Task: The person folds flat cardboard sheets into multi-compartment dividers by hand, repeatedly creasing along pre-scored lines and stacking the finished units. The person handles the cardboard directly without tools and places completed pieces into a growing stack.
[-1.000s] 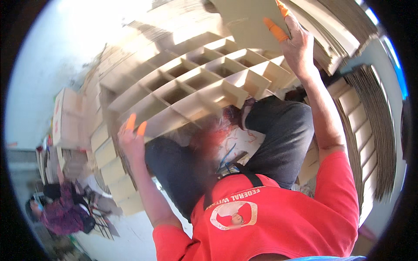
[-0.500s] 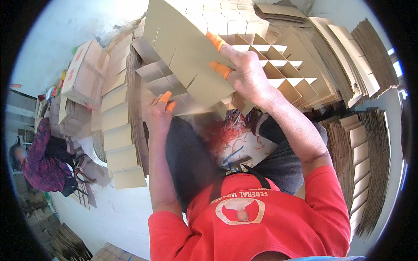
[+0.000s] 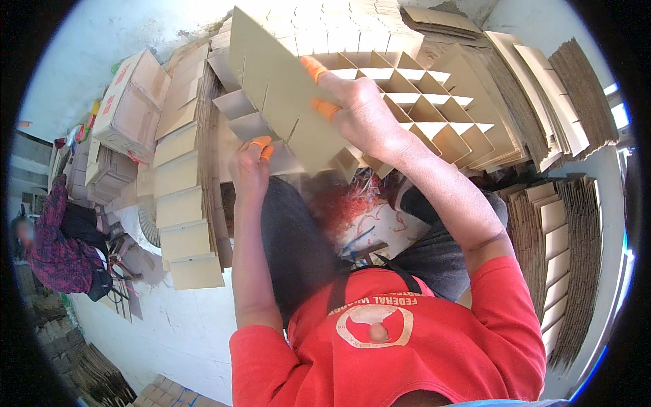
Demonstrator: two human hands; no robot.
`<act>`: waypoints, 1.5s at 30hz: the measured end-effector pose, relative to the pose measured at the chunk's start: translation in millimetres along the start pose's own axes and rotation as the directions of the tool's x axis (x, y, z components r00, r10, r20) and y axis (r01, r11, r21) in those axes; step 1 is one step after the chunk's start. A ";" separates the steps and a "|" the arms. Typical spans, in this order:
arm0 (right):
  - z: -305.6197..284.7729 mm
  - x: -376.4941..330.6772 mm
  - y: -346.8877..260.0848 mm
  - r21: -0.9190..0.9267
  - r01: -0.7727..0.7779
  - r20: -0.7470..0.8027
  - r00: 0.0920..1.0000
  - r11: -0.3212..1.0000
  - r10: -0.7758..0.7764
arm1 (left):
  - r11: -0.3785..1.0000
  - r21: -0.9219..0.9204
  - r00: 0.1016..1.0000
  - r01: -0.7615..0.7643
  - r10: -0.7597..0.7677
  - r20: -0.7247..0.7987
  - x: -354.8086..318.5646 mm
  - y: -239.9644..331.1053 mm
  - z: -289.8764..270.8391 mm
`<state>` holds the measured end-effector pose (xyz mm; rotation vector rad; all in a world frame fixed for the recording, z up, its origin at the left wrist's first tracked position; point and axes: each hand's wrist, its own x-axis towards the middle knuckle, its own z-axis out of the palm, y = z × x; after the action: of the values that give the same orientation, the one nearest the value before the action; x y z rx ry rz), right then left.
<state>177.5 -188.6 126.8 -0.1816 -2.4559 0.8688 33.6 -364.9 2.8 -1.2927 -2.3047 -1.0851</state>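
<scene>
A large slotted cardboard divider sheet [image 3: 278, 102] stands tilted in front of me. My right hand [image 3: 366, 119], with orange finger covers, is closed on its right edge. Smaller cardboard divider strips [image 3: 249, 127] cross behind the sheet's left edge, by its slots. My left hand [image 3: 251, 166], also with orange covers, has its bent fingers closed at the near end of these strips; its thumb is partly hidden. Right of the sheet, an assembled cardboard divider grid [image 3: 434, 108] shows open square cells, partly covered by my right hand and forearm.
Overlapping cardboard pieces [image 3: 178, 183] line my left; a carton [image 3: 129, 102] stands beyond them. Stacked cardboard sheets [image 3: 566, 237] stand at right, with more [image 3: 583, 95] farther back. Red plastic strands [image 3: 339, 210] lie between my legs. Another person [image 3: 64, 244] sits at far left.
My right hand has shifted left and slightly down, with the large sheet turning more edge-on. My left hand stays at the strips with little movement.
</scene>
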 end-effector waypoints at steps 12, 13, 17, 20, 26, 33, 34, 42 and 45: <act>25.5 18.3 -3.3 -0.175 0.172 0.074 0.984 0.969 -0.161 | 0.999 0.002 0.997 0.053 -0.053 0.051 -1.4 -8.2 4.1; 27.3 13.4 -7.6 -0.162 0.146 0.057 0.989 0.976 -0.138 | 0.998 -0.007 0.997 0.057 -0.057 0.053 -0.5 -8.9 4.6; 31.0 -0.4 -16.4 -0.111 0.050 0.019 0.999 0.993 -0.048 | 0.999 -0.016 0.998 0.033 -0.032 0.046 -1.9 -8.5 2.2; 37.3 -1.1 -12.0 0.016 0.065 0.019 0.998 0.998 -0.065 | 1.000 -0.001 0.998 0.031 -0.031 0.060 -2.1 -8.0 0.9; 63.4 3.6 19.9 -0.087 0.248 0.057 0.968 0.965 -0.243 | 0.998 -0.055 0.999 -0.026 0.025 -0.027 1.6 -9.3 8.5; 53.6 26.3 15.0 -0.123 0.135 0.288 0.953 0.983 -0.095 | 0.998 -0.059 1.000 0.003 -0.004 -0.030 2.2 -19.6 15.8; 53.8 31.0 12.5 -0.120 0.135 0.300 0.949 0.984 -0.094 | 0.998 -0.062 1.000 0.007 -0.009 -0.027 5.3 -16.8 15.3; 94.7 14.4 22.7 -0.189 0.212 0.271 0.950 0.959 -0.156 | 0.999 0.011 0.997 0.039 -0.039 0.070 12.9 -5.3 8.1; 81.2 18.6 7.8 -0.102 0.105 0.266 0.961 0.989 -0.075 | 0.998 -0.011 0.995 0.067 -0.066 0.072 10.4 -10.3 2.9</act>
<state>119.1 -221.6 76.7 0.0059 -2.7389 0.7523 19.6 -359.7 1.8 -1.2888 -2.4129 -1.0933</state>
